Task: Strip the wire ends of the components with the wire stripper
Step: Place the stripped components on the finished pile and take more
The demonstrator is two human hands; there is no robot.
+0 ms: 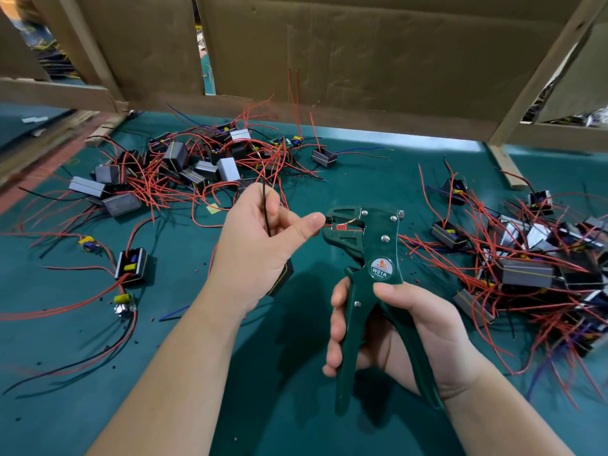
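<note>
While our left hand (pixel 260 248) pinches a red wire end (pixel 330 227) at the thumb tip, with a black wire (pixel 266 205) running up through it, the green wire stripper (pixel 378 245) sits just to its right, jaws around that red end. Our right hand (pixel 414 337) is wrapped round both handles lower down. The component (pixel 282 278) peeks out under our left palm, over the green mat (pixel 98 390).

A teal-green table top (pixel 82 373) runs back to brown cardboard panels (pixel 362 51) braced by a pale wooden frame (pixel 543 70).
</note>
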